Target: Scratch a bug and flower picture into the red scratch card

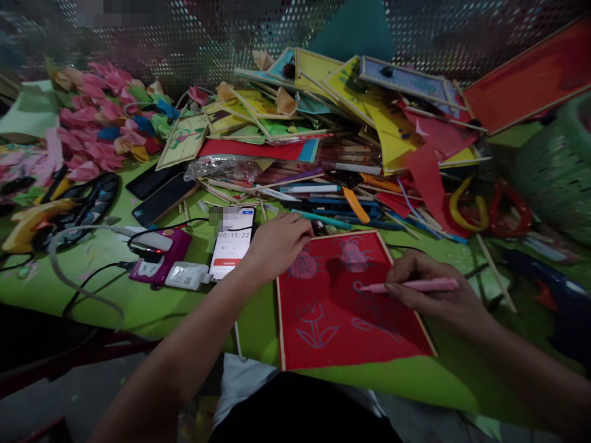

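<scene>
One left hand [281,243], fingers curled, lies over the ten o'clock corner of the red card [341,307] on the green table [258,323], probably to steady it; whether it grips anything cannot be told. At the card's three o'clock, the right hand [443,311] pinches a pink marker [434,285], tip toward nine o'clock, apparently for fine control.

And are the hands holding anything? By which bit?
The right hand holds a pink marker by its barrel, near the tip. The left hand is by the red panel's far left corner; whether it grips anything can't be told.
</scene>
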A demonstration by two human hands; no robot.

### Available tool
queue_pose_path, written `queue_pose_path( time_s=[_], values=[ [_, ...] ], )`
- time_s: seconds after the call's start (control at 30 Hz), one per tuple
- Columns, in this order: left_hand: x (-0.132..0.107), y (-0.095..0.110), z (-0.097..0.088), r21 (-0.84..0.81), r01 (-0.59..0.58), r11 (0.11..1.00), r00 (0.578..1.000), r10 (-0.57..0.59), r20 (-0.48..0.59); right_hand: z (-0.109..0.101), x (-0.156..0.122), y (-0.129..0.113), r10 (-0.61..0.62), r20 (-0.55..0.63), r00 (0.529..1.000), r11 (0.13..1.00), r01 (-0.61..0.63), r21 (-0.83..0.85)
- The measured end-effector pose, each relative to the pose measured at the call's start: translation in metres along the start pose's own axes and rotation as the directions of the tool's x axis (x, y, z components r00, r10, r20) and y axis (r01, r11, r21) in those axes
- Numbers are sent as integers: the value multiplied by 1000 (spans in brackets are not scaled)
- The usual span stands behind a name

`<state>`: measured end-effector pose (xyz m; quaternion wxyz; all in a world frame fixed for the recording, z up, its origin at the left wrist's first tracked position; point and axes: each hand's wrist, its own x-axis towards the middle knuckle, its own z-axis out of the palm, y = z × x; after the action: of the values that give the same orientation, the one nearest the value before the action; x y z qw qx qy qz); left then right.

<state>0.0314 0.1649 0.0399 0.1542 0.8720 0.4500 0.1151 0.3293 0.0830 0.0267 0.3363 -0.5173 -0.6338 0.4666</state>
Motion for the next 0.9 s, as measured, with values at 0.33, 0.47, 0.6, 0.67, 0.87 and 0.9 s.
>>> queue_pose_path(
  time_s=[0.33,0.47,0.6,0.67,0.87,0.9],
  values=[
    [0,0,-1,8,3,1000,1000,-3,1,3,1,-2,-12,-7,1000,999,12,-34],
    [0,0,-1,7,-1,1000,1000,1,-4,4,2,-3,-8,-36,999,999,6,-47],
    [0,0,-2,6,1,1000,1000,-1,-1,4,3,-4,-14,-50,999,999,12,-45],
    [0,0,-2,6,3,1000,1000,-3,0,3,2,-4,-17,-49,999,999,15,-40],
    [0,0,-1,1,0,1000,1000,0,1,-1,-2,2,4,-24,1000,999,-5,-51],
    [0,0,0,0,0,1000,1000,0,0,-2,-2,3,9,-20,1000,999,-10,-53]
  ],
)
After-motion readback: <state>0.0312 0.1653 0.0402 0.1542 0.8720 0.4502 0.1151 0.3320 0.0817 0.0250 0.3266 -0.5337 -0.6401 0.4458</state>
